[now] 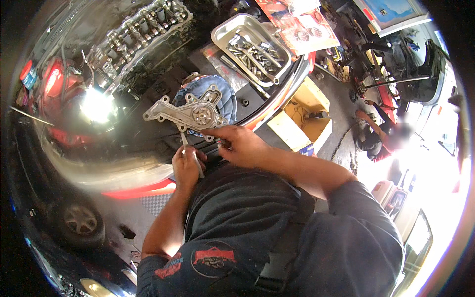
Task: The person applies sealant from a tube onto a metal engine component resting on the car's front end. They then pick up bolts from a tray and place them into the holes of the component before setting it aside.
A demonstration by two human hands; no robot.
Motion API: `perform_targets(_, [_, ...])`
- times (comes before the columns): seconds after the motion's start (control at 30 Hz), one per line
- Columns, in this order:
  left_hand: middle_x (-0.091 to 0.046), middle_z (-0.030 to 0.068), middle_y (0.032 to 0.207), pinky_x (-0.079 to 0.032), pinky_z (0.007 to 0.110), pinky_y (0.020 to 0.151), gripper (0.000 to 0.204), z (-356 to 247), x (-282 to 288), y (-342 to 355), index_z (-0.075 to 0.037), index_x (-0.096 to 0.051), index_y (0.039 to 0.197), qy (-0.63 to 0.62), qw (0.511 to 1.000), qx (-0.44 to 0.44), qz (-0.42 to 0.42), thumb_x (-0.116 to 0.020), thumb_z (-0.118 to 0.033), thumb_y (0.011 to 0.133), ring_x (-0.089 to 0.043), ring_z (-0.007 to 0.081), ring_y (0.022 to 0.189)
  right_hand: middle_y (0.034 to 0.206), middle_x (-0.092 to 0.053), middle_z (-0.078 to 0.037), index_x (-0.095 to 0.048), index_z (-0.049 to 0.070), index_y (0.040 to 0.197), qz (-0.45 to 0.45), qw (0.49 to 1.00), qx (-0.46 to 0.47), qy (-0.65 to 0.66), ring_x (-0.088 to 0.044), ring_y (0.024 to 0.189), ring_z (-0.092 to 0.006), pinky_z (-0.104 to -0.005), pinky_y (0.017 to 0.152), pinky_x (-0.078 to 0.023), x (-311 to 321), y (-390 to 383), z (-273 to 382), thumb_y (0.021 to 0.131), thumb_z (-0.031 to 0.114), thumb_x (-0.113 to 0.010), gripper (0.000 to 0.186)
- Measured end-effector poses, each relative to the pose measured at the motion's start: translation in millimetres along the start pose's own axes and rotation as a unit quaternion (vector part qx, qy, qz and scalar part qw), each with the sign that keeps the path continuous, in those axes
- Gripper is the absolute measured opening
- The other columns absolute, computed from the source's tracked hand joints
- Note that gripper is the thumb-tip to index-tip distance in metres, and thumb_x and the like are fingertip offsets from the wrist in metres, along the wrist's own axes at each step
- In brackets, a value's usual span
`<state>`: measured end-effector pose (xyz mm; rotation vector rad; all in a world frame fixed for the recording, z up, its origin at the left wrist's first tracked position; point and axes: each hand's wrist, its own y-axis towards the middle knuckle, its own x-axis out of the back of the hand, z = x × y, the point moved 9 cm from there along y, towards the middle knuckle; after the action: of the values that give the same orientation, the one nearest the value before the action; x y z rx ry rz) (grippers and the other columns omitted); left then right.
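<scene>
A metal pump housing (184, 116), with bolt lugs and a round toothed part, lies on a crumpled blue cloth (222, 96). Below it my left hand (188, 166) grips a slim pale tool (184, 141) that reaches up toward the housing's lower edge. My right hand (240, 148) has its index finger stretched out to that edge at the right, while its other fingers curl round something dark that I cannot make out.
An open engine head (143, 34) lies upper left, beside a bright work light (96, 106). A steel tray (217, 37) of sockets and wrenches stands above; a yellow box (279, 133) is to the right. Another person (376, 136) works at the far right. A car wheel (79, 220) is lower left.
</scene>
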<state>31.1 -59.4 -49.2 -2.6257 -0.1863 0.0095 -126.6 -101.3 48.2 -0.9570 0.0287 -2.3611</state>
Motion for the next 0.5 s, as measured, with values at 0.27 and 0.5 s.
perform_targets(0.27, [-0.065, 0.0249, 0.075, -0.047, 0.048, 0.073, 0.075, -50.9, 7.8, -21.9, 0.010, -0.065, 0.086, 0.242, 0.956, -0.165, -0.020, -0.022, -0.050, 0.104, -0.063, 0.0441, 0.076, 0.086, -0.049, 0.004, -0.046, 0.009, 0.146, 0.110, 0.927, -0.070, 0.351, -0.047, 0.077, -0.0061, -0.0240, 0.072, -0.041, -1.6, -18.6, 15.6, 0.087, 0.007, -0.059, 0.060])
perform_targets(0.5, [-0.061, 0.0219, 0.066, -0.045, 0.045, 0.065, 0.075, -67.4, 4.1, -28.1, 0.007, -0.064, 0.080, 0.227, 0.958, -0.174, -0.026, -0.023, -0.051, 0.105, -0.060, 0.0361, 0.063, 0.085, -0.048, 0.004, -0.046, 0.007, 0.145, 0.107, 0.926, -0.050, 0.358, -0.047, 0.078, -0.0056, -0.0226, 0.072, -0.040, 2.2, -21.7, 18.4, 0.088, 0.004, -0.058, 0.059])
